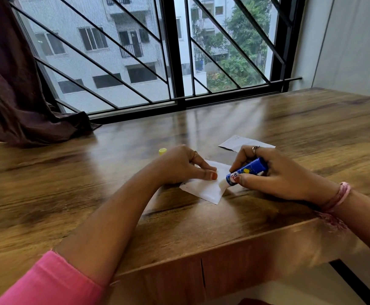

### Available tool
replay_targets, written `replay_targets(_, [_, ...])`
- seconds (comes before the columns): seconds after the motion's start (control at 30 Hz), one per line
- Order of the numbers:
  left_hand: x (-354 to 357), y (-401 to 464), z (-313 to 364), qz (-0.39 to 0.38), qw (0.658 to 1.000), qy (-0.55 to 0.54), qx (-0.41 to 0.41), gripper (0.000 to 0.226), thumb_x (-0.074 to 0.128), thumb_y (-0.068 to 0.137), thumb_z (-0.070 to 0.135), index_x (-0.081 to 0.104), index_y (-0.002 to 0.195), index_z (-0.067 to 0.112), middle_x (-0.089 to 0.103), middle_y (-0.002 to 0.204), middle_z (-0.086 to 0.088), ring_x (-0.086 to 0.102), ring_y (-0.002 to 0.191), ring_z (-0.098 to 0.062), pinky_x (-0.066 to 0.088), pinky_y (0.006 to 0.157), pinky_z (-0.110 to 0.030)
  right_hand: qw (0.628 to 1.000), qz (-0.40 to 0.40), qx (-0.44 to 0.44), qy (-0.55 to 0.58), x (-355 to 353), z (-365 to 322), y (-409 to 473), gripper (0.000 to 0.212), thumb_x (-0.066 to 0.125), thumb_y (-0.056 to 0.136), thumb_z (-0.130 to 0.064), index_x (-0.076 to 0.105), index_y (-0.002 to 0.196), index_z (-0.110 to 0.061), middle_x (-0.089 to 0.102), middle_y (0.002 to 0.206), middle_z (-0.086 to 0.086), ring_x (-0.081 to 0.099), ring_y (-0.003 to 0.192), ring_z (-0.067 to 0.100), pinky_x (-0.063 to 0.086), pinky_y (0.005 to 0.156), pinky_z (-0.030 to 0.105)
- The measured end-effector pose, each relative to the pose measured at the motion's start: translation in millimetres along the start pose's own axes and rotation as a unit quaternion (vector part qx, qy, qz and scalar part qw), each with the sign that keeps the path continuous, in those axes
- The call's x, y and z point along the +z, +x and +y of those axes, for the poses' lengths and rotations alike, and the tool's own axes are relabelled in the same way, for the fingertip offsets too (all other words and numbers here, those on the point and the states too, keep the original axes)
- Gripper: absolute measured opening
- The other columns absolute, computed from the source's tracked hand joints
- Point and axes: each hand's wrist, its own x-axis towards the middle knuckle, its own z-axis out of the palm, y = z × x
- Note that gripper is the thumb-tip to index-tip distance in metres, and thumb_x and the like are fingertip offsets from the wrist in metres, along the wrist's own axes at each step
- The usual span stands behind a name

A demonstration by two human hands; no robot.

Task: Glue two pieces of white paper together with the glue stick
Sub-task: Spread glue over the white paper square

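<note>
Near paper: a white piece of paper [204, 188] lies flat on the worktop [69, 194], directly under both hands.
Glue stick: the blue glue stick [245, 171] is tilted low, its white tip touching the paper's right part, just beside the left thumb.
Right hand: the right hand [274, 172] has fingers and thumb curled round the glue stick's barrel.
Left hand: the left hand [179, 166] presses the paper down, thumb flat on the sheet (fingers bent, gripping nothing that I can make out).
Second paper: another white piece [241, 143] lies on the worktop just beyond the right hand, untouched.
Cap: a yellow cap [162, 151] stands beyond the left hand, to its left.
Step in hand: spreading glue on the near paper, by my reading.
Next move: probably covering the rest of the sheet, then setting the stick aside, fetching the second paper and aligning its edges before pressing down.
</note>
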Motion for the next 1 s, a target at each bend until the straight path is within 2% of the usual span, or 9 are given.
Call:
replay_targets(0.17, [-2, -2, 1, -0.005, 1.000, -0.004, 0.014, 0.022, 0.074, 0.076, 0.044, 0.074, 0.096, 0.034, 0.043, 0.034, 0.024, 0.041, 0.040, 0.005, 0.027, 0.038, -0.010, 0.996, 0.053, -0.002, 0.065, -2, 2, 2, 0.013, 0.069, 0.076, -0.033, 0.064, 0.082, -0.022, 0.059, 0.059, -0.009, 0.045, 0.045, 0.001, 0.034, 0.043, 0.013])
replay_targets(0.27, [-2, -3, 0, -0.011, 1.000, -0.001, 0.029, 0.025, 0.073, 0.076, 0.045, 0.074, 0.099, 0.034, 0.036, 0.034, 0.017, 0.038, 0.041, 0.001, 0.026, 0.040, -0.014, 0.971, 0.146, 0.018, 0.186, -6, 5, 4, 0.006, 0.066, 0.080, -0.027, 0.064, 0.083, -0.023, 0.056, 0.056, -0.006, 0.042, 0.045, 0.005, 0.034, 0.037, 0.018])
replay_targets(0.37, [-2, -3, -2, -0.012, 0.999, -0.008, 0.041, 0.026, 0.073, 0.077, 0.044, 0.075, 0.099, 0.032, 0.036, 0.036, 0.015, 0.035, 0.043, -0.003, 0.024, 0.042, -0.016, 0.964, 0.181, 0.013, 0.195, -9, 7, 6, 0.002, 0.064, 0.087, -0.020, 0.063, 0.088, -0.020, 0.059, 0.059, -0.006, 0.050, 0.051, 0.007, 0.038, 0.038, 0.019])
replay_targets(0.6, [-2, -5, -4, -0.043, 0.995, -0.026, 0.083, 0.024, 0.070, 0.084, 0.027, 0.072, 0.108, 0.025, 0.054, 0.046, 0.033, 0.047, 0.047, 0.016, 0.031, 0.047, -0.003, 0.963, 0.165, 0.055, 0.208, -9, 7, 7, 0.013, 0.066, 0.083, -0.020, 0.064, 0.095, -0.014, 0.070, 0.067, 0.000, 0.062, 0.060, 0.009, 0.044, 0.042, 0.020])
replay_targets(0.7, [-4, -8, -5, -0.042, 0.991, -0.083, 0.092, 0.023, 0.070, 0.085, 0.021, 0.072, 0.108, 0.021, 0.065, 0.076, 0.034, 0.051, 0.053, 0.018, 0.034, 0.051, -0.001, 0.967, 0.146, 0.074, 0.195, -8, 6, 8, 0.014, 0.066, 0.082, -0.020, 0.063, 0.094, -0.014, 0.073, 0.071, 0.003, 0.066, 0.063, 0.011, 0.047, 0.044, 0.020])
replay_targets(0.83, [-12, -11, -7, -0.017, 0.986, -0.141, 0.081, 0.021, 0.070, 0.082, 0.027, 0.074, 0.103, 0.026, 0.074, 0.103, 0.004, 0.065, 0.096, -0.001, 0.051, 0.089, -0.021, 0.968, 0.134, 0.101, 0.188, -9, 8, 10, 0.008, 0.063, 0.086, -0.011, 0.059, 0.092, -0.015, 0.076, 0.077, 0.004, 0.067, 0.065, 0.011, 0.048, 0.050, 0.019])
replay_targets(0.87, [-16, -12, -9, -0.009, 0.985, -0.152, 0.086, 0.020, 0.070, 0.082, 0.027, 0.074, 0.102, 0.026, 0.074, 0.103, 0.005, 0.066, 0.099, -0.004, 0.049, 0.089, -0.018, 0.969, 0.128, 0.106, 0.185, -9, 8, 10, 0.009, 0.063, 0.086, -0.010, 0.058, 0.092, -0.014, 0.076, 0.079, 0.003, 0.067, 0.066, 0.010, 0.048, 0.052, 0.019])
replay_targets(0.93, [-25, -14, -13, 0.017, 0.985, -0.149, 0.089, 0.020, 0.070, 0.079, 0.036, 0.076, 0.097, 0.029, 0.073, 0.087, -0.006, 0.066, 0.084, -0.015, 0.047, 0.075, -0.012, 0.967, 0.121, 0.111, 0.193, -8, 6, 10, 0.012, 0.064, 0.085, -0.009, 0.057, 0.093, -0.012, 0.077, 0.080, 0.002, 0.066, 0.069, 0.011, 0.048, 0.061, 0.025])
replay_targets(1.0, [-35, -15, -19, 0.048, 0.985, -0.145, 0.084, 0.028, 0.070, 0.073, 0.048, 0.076, 0.094, 0.030, 0.058, 0.070, -0.026, 0.052, 0.067, -0.024, 0.049, 0.068, -0.023, 0.964, 0.118, 0.116, 0.207, -7, 4, 9, 0.024, 0.071, 0.077, -0.018, 0.057, 0.095, -0.010, 0.077, 0.084, 0.005, 0.066, 0.078, 0.019, 0.048, 0.077, 0.041])
